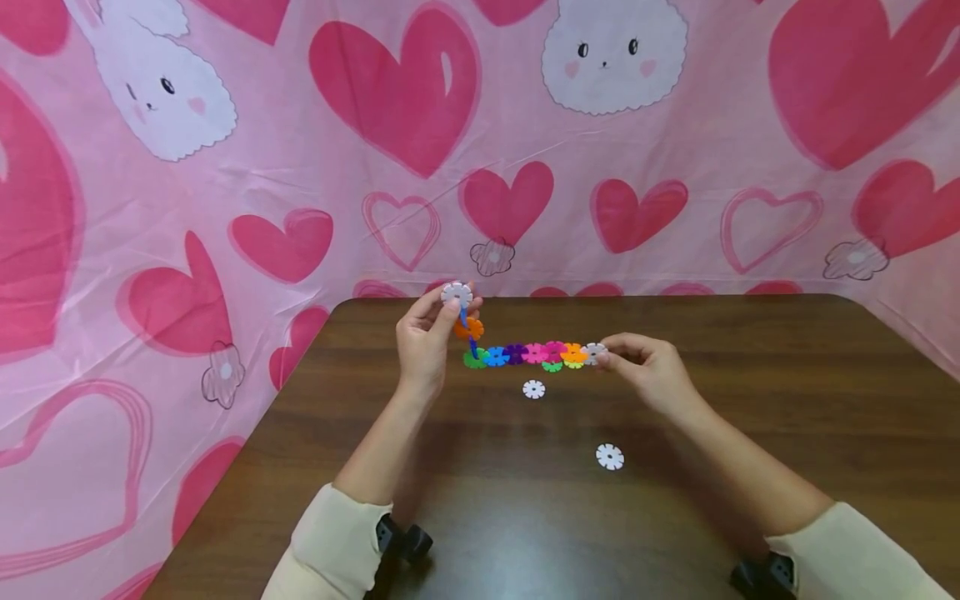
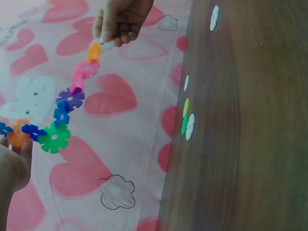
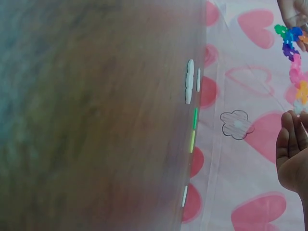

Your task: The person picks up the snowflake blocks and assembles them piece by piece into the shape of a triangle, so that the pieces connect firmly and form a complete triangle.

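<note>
A chain of interlocking snowflake discs [image 1: 515, 354] stretches between both hands, raised off the table. My left hand [image 1: 422, 346] pinches the white disc [image 1: 457, 294] at its left end between thumb and fingers. Below that, blue and orange discs [image 1: 469, 328] lead down to a green disc [image 2: 54, 138], where the chain bends. From there it runs right through blue, purple, pink and orange discs. At the right end, thumb and fingertips of my right hand [image 1: 652, 367] pinch another white disc [image 1: 594, 353]. In the right wrist view, the right hand's end of the chain is partly cut off.
Two loose white discs [image 1: 533, 389] [image 1: 610, 457] lie on the brown wooden table [image 1: 510, 517]. Partly hidden behind the chain are a loose green disc [image 1: 552, 367] and a yellow disc [image 1: 574, 364]. A pink cloth [image 1: 570, 150] with hearts hangs behind the table.
</note>
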Demonstrator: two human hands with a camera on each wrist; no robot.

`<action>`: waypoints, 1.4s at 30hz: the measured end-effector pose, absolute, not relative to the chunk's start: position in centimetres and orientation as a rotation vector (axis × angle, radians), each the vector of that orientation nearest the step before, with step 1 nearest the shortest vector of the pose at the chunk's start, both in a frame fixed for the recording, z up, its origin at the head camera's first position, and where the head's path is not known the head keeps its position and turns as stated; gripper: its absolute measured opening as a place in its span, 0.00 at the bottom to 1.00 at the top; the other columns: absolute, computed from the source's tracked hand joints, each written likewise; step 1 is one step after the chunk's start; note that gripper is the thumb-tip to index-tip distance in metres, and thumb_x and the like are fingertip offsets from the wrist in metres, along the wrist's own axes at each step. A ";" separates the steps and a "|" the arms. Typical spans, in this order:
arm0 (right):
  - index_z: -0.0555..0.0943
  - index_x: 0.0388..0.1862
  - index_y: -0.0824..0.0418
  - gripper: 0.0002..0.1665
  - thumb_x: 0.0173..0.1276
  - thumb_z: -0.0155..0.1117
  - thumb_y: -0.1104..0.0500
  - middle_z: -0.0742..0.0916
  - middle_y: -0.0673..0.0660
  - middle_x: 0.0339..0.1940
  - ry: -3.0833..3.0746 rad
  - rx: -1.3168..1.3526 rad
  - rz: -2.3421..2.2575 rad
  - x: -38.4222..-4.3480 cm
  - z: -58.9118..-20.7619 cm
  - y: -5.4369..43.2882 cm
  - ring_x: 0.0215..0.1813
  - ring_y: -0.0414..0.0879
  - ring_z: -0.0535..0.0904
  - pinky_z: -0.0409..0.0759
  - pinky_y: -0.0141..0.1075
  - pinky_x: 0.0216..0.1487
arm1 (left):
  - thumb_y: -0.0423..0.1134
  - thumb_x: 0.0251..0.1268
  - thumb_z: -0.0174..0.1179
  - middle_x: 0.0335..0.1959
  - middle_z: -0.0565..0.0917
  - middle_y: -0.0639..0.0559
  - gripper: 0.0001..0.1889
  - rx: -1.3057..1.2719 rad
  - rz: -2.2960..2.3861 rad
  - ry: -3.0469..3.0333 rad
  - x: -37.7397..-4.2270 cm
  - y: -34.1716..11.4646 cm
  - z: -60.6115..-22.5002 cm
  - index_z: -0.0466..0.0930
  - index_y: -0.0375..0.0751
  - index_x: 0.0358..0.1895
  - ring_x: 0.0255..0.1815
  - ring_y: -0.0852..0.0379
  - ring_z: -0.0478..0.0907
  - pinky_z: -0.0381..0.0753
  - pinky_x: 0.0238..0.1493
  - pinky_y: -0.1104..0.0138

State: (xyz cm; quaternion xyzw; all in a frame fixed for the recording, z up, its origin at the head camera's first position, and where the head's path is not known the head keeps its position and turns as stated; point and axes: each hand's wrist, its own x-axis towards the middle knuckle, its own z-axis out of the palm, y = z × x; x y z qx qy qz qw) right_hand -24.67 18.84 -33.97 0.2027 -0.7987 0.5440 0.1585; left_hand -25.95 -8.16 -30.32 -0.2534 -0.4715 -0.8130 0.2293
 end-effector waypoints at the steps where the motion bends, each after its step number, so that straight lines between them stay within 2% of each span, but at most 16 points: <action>1: 0.81 0.38 0.72 0.10 0.59 0.65 0.67 0.86 0.60 0.28 -2.292 0.582 1.533 -24.7 -34.0 18.9 0.29 0.36 0.80 0.77 0.28 0.29 | 0.25 0.64 0.53 0.38 0.85 0.45 0.09 -0.698 -2.244 -1.309 -25.9 -8.2 -30.3 0.78 0.21 0.44 0.37 0.50 0.83 0.80 0.40 0.61; 4: 0.81 0.38 0.73 0.09 0.59 0.65 0.68 0.86 0.62 0.28 -2.300 0.592 1.507 -24.8 -34.0 19.0 0.28 0.35 0.80 0.77 0.28 0.29 | 0.27 0.64 0.54 0.37 0.85 0.45 0.14 -0.690 -2.241 -1.349 -25.9 -8.2 -30.3 0.73 0.15 0.45 0.37 0.51 0.83 0.80 0.39 0.60; 6: 0.81 0.38 0.73 0.09 0.59 0.65 0.68 0.86 0.61 0.28 -2.301 0.585 1.501 -24.9 -34.1 19.1 0.28 0.34 0.80 0.77 0.28 0.29 | 0.32 0.62 0.56 0.37 0.85 0.45 0.20 -0.677 -2.231 -1.383 -25.8 -8.2 -30.4 0.70 0.12 0.47 0.37 0.52 0.83 0.80 0.39 0.60; 11: 0.80 0.39 0.75 0.10 0.60 0.64 0.69 0.86 0.62 0.27 -2.295 0.532 1.533 -25.0 -34.1 19.3 0.27 0.34 0.80 0.78 0.27 0.31 | 0.44 0.55 0.60 0.40 0.84 0.43 0.30 -0.692 -2.243 -1.427 -25.8 -8.2 -30.5 0.70 0.15 0.49 0.41 0.49 0.82 0.78 0.44 0.58; 16: 0.79 0.42 0.76 0.12 0.61 0.63 0.68 0.85 0.65 0.28 -2.320 0.498 1.583 -25.0 -34.1 19.6 0.28 0.35 0.81 0.78 0.27 0.32 | 0.42 0.60 0.58 0.40 0.84 0.43 0.26 -0.762 -2.195 -1.461 -25.8 -8.3 -30.6 0.72 0.15 0.46 0.45 0.47 0.81 0.76 0.48 0.58; 19: 0.76 0.47 0.75 0.17 0.62 0.63 0.66 0.85 0.68 0.31 -2.458 0.499 1.551 -25.2 -34.3 19.8 0.31 0.45 0.83 0.80 0.33 0.35 | 0.38 0.63 0.56 0.39 0.85 0.43 0.21 -0.720 -2.126 -1.496 -25.8 -8.2 -30.5 0.74 0.16 0.44 0.43 0.48 0.81 0.77 0.47 0.59; 23: 0.75 0.51 0.71 0.21 0.61 0.65 0.63 0.86 0.62 0.32 -2.750 0.596 1.348 -25.4 -34.6 20.3 0.34 0.52 0.82 0.79 0.37 0.35 | 0.32 0.65 0.54 0.39 0.84 0.40 0.15 -0.614 -2.042 -1.516 -25.9 -8.3 -30.2 0.76 0.17 0.42 0.42 0.51 0.82 0.78 0.45 0.61; 28: 0.80 0.43 0.67 0.16 0.56 0.69 0.61 0.84 0.48 0.29 -2.964 0.885 0.979 -25.1 -35.2 20.8 0.33 0.41 0.78 0.76 0.35 0.34 | 0.28 0.65 0.52 0.40 0.83 0.36 0.13 -0.542 -2.031 -1.485 -26.0 -8.5 -30.0 0.76 0.15 0.42 0.41 0.54 0.82 0.77 0.46 0.62; 34: 0.82 0.37 0.64 0.14 0.51 0.72 0.61 0.83 0.47 0.27 -3.038 1.146 0.843 -24.4 -35.5 20.9 0.31 0.37 0.75 0.75 0.32 0.33 | 0.27 0.65 0.51 0.41 0.82 0.34 0.13 -0.481 -2.035 -1.464 -26.1 -8.7 -30.1 0.75 0.14 0.43 0.40 0.57 0.82 0.77 0.46 0.63; 42: 0.81 0.32 0.60 0.14 0.45 0.75 0.62 0.78 0.45 0.24 -3.059 1.212 0.806 -23.6 -36.1 20.6 0.27 0.34 0.70 0.71 0.29 0.27 | 0.30 0.66 0.53 0.40 0.80 0.28 0.13 -0.390 -1.909 -1.466 -26.5 -8.9 -30.4 0.77 0.18 0.43 0.40 0.53 0.82 0.78 0.44 0.67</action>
